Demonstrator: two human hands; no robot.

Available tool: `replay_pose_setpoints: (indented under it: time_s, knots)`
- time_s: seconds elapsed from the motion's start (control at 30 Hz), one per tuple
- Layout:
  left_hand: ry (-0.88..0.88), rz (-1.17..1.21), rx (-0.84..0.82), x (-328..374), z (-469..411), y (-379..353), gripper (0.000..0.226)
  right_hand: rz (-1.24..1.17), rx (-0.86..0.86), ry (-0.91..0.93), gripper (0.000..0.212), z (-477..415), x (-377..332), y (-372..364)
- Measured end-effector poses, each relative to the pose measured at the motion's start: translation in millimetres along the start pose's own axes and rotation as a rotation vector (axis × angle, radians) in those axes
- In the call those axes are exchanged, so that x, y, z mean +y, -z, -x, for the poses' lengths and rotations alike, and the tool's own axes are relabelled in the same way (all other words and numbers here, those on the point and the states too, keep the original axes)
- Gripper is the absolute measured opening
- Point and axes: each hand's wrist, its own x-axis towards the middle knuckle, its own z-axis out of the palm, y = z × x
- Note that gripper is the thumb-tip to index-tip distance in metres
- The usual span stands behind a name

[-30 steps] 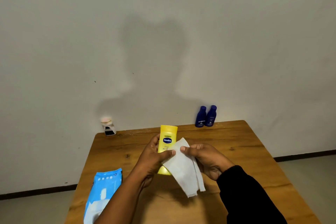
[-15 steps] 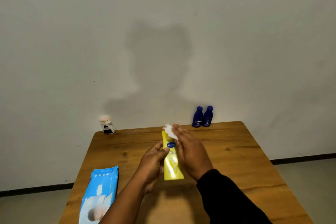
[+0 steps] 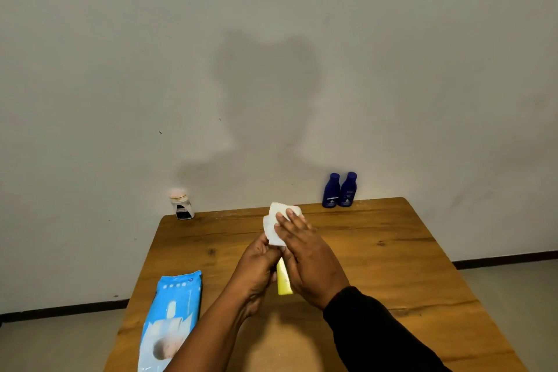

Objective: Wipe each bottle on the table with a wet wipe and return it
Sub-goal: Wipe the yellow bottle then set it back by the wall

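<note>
Tabletop: wood, its far edge against a pale wall
Pack: blue, flat at the near left
Left hand: fingers curled round the yellow bottle, gripping its left side
Right hand: fingers straight, pressing the wipe onto the bottle's far end
Yellow bottle: held above mid-tabletop between both hands, mostly hidden
Axis: long axis runs away from the person, near end bare, far end under the wipe
Next move: likely a stroke along that axis towards the near end, led by the right hand
Blue bottles: two, upright, touching, at the far edge right of centre
Small bottle: upright, far left corner
</note>
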Motion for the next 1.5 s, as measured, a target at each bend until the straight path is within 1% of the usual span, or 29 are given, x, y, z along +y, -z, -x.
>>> replay_pose_setpoints:
  time_s: [0.07,0.13,0.23,0.27,0.33,0.37,0.47,0.6,0.67,0.73,0.83,0.97,1.03,1.13,1.2,1.27,1.4,1.43,1.5]
  knots:
    - [-0.020,-0.030,-0.007,-1,-2,-1,0.038,-0.024,0.034,-0.040,0.047,-10,-4,4]
    - [-0.036,-0.062,0.004,-2,-2,3,0.038,-0.137,0.096,-0.098,0.044,-17,-7,8]
    - [-0.056,-0.112,0.039,-8,-2,13,0.034,-0.458,0.242,-0.339,0.037,-27,-1,20]
    - [-0.060,-0.122,0.056,-10,-2,16,0.035,-0.500,0.285,-0.423,0.035,-31,3,25]
    - [-0.071,-0.142,0.085,-14,-1,21,0.035,-0.452,0.317,-0.548,0.034,-38,13,33]
    - [-0.075,-0.161,0.092,-15,-1,23,0.035,-0.402,0.310,-0.573,0.036,-40,17,35]
    - [-0.083,-0.222,0.104,-17,0,24,0.035,-0.257,0.239,-0.517,0.036,-40,16,36]
    - [-0.131,-0.278,0.107,-16,-3,19,0.038,-0.080,0.093,-0.331,0.034,-31,-7,20]
    - [-0.156,-0.285,0.131,-14,-3,17,0.043,-0.034,0.026,-0.275,0.039,-27,-15,12]
    - [-0.174,-0.314,0.148,-12,-3,16,0.046,-0.020,0.007,-0.265,0.044,-25,-20,7]
    - [-0.177,-0.372,0.155,-10,-1,13,0.047,-0.009,0.002,-0.207,0.045,-25,-26,6]
    - [-0.177,-0.419,0.179,-12,-2,11,0.034,0.075,-0.044,-0.101,0.047,-29,-29,5]
    - [-0.173,-0.415,0.182,-12,-3,11,0.033,0.083,-0.062,-0.081,0.048,-28,-27,4]
    - [-0.148,-0.345,0.156,-10,-3,11,0.043,0.010,-0.040,-0.149,0.046,-27,-14,8]
    - [-0.138,-0.265,0.140,-9,-5,13,0.044,-0.077,0.008,-0.218,0.044,-27,-4,12]
    - [-0.109,-0.195,0.127,-8,-7,13,0.040,-0.187,0.057,-0.246,0.042,-27,0,13]
    - [-0.004,0.014,0.109,-2,-11,7,0.028,-0.582,0.164,-0.329,0.036,-34,1,13]
    - [0.017,0.060,0.104,1,-12,4,0.026,-0.640,0.173,-0.338,0.036,-36,1,14]
    - [0.054,0.151,0.098,7,-12,1,0.022,-0.672,0.171,-0.336,0.037,-38,3,16]
